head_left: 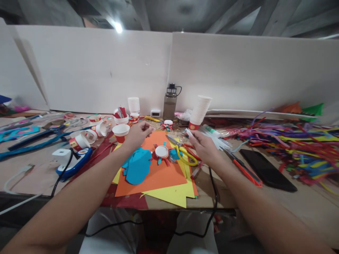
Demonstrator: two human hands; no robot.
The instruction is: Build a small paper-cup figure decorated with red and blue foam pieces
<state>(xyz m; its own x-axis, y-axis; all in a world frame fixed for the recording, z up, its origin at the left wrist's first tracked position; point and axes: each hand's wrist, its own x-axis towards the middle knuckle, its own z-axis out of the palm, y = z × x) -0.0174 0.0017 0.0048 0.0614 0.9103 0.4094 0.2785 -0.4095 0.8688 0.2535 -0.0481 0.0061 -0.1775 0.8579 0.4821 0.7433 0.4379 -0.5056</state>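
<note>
My left hand [139, 134] hovers over the back edge of the orange paper [159, 183], its fingertips pinched together. Whatever may be between them is too small to make out. My right hand [202, 144] grips a small white piece [189, 132] between thumb and fingers, above the yellow-handled scissors [186, 157]. Between my forearms, a cut paper-cup base [161, 152] lies bottom up with coloured paper strips sticking out around it. Blue paper [138, 167] rests on the orange sheet, beside that piece. Farther back stands a similar small cup piece [167, 123] with red and blue bits.
A tall stack of paper cups [200, 111] and a water bottle [170, 104] stand at the back. Right of my right hand are a black phone [267, 169], a red cutter [246, 171] and many pipe cleaners [304, 148]. Cut cups [79, 140] and a glue gun [75, 162] lie left.
</note>
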